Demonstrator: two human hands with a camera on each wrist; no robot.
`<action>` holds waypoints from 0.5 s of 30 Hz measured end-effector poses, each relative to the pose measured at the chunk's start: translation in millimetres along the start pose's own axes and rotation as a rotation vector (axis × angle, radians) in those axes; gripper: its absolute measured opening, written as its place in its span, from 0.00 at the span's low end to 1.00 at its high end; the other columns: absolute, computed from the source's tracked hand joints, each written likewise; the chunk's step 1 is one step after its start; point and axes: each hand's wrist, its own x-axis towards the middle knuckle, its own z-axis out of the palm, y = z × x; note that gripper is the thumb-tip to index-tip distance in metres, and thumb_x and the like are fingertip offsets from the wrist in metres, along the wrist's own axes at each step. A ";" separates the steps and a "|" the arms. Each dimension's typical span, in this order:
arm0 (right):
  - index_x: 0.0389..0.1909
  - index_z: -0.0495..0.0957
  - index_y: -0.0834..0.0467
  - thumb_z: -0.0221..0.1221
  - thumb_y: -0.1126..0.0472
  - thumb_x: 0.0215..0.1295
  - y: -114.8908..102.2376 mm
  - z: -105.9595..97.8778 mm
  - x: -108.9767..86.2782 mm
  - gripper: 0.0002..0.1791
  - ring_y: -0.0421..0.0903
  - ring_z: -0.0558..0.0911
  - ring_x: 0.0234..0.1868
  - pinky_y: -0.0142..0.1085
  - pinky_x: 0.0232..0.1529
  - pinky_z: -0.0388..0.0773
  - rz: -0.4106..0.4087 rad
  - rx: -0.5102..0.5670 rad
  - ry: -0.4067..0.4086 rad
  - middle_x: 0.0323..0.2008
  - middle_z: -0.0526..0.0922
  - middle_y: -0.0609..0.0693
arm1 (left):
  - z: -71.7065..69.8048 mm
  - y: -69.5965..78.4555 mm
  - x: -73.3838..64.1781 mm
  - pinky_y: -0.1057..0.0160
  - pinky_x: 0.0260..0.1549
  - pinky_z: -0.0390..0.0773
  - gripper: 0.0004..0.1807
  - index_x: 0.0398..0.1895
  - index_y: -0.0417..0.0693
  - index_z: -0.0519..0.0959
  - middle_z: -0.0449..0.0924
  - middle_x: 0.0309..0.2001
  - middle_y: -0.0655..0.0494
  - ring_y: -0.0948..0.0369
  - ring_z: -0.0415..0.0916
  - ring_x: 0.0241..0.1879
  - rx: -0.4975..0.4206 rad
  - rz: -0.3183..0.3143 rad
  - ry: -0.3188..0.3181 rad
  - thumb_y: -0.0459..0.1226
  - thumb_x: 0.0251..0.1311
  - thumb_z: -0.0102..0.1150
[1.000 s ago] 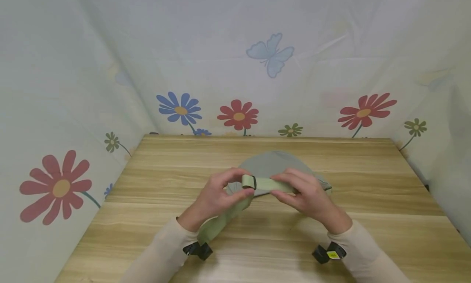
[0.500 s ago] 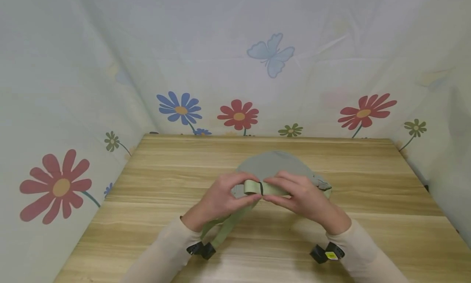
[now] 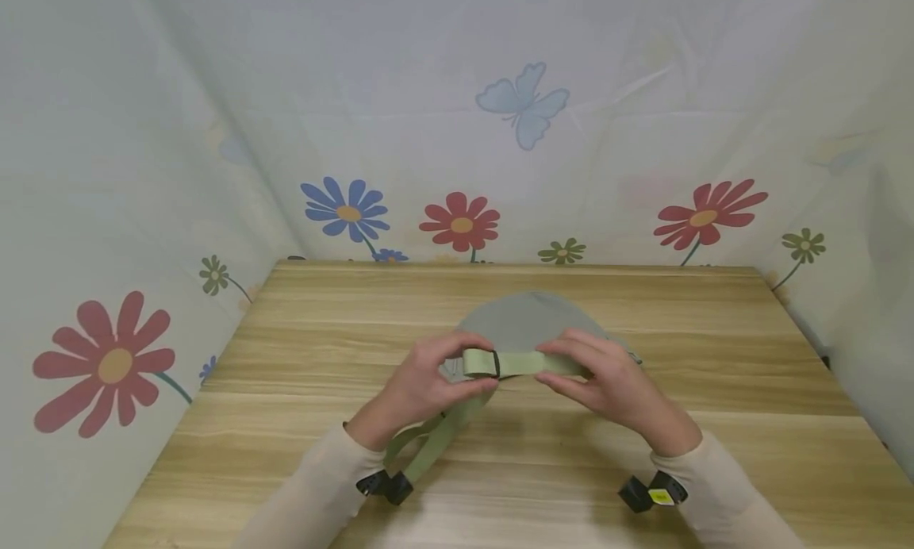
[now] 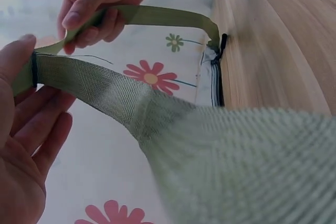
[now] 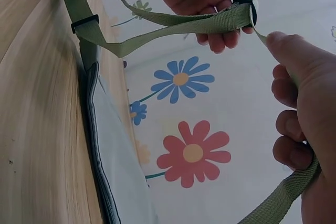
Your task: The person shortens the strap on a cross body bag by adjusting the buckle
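Note:
A grey half-round bag (image 3: 531, 319) lies on the table behind both hands, with a green webbing strap (image 3: 520, 364) raised in front of it. My left hand (image 3: 417, 378) pinches the strap at a black slider buckle (image 3: 497, 364), thumb and fingers on its edges. To the right, my right hand (image 3: 607, 373) pinches the strap between thumb and fingertips, and a short flat stretch spans the two hands. In the right wrist view the strap loops through the buckle (image 5: 254, 11). A second black slider (image 5: 85, 23) sits lower on the strap, close to the bag's dark-edged side (image 5: 118, 156).
The wooden table (image 3: 714, 351) runs back to a white sheet (image 3: 400, 120) printed with flowers and a butterfly. More strap (image 3: 435, 446) hangs below my left hand toward the near side. Each wrist carries a small black camera.
Half a second ago my right fingers moved left to the buckle; now they are back to the right, with strap showing between the hands. The buckle and left hand have shifted slightly left since then.

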 end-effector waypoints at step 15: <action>0.49 0.86 0.59 0.62 0.46 0.79 -3.4 8.6 3.5 0.19 0.33 0.69 0.24 0.21 0.25 0.68 -0.012 0.017 0.049 0.37 0.87 0.47 | 1.3 3.4 -2.4 0.61 0.54 0.85 0.22 0.55 0.41 0.83 0.89 0.49 0.46 0.63 0.84 0.49 -0.204 -0.136 0.027 0.26 0.58 0.79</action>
